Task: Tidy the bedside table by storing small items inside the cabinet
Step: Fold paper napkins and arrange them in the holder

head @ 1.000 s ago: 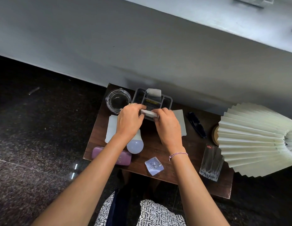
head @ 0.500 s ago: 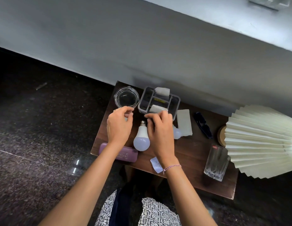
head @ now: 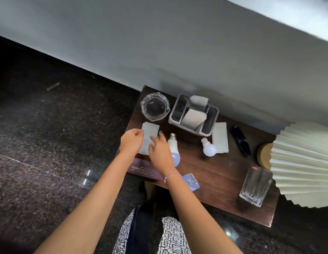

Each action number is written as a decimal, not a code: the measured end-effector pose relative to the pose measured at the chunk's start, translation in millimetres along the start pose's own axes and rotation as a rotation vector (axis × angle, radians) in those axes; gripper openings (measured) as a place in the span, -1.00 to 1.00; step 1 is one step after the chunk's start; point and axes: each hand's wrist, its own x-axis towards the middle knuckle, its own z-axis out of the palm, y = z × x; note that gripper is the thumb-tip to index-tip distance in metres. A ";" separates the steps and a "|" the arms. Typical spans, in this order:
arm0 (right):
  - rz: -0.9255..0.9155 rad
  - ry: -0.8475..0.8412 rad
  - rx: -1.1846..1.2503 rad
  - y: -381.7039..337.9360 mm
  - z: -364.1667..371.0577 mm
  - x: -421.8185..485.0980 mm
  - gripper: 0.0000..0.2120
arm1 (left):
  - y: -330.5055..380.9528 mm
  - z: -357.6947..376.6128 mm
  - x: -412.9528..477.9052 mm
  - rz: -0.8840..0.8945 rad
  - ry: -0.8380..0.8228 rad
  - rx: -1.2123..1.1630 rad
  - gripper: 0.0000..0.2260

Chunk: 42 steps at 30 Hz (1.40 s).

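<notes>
A flat white tissue [head: 150, 133] lies on the wooden bedside table [head: 220, 173], in front of a glass ashtray [head: 155, 107]. My left hand [head: 131, 143] pinches the tissue's left edge with curled fingers. My right hand [head: 159, 153] reaches over the tissue's right side with straight fingers touching it. Just right of that hand lies a white bulb [head: 173, 143]. A grey organizer [head: 213, 121] at the back holds two folded tissues. A second bulb [head: 208, 148] and another tissue [head: 220, 138] lie beside it. No cabinet is in view.
A purple case [head: 141, 170] and a small clear packet [head: 191, 181] sit at the front edge. Dark sunglasses [head: 241, 142], a glass tumbler [head: 255, 186] and a pleated lamp shade [head: 306, 162] fill the right side. The grey wall runs behind; dark floor lies to the left.
My right hand left the folded tissue standing in the organizer and moved left to the flat tissue. My left hand shifted onto that tissue's edge. The second bulb is uncovered.
</notes>
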 end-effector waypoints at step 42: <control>0.204 0.231 0.918 -20.2 -104.0 -23.0 -0.67 | 95.4 -4.8 -39.3 0.542 -0.005 -0.238 -0.91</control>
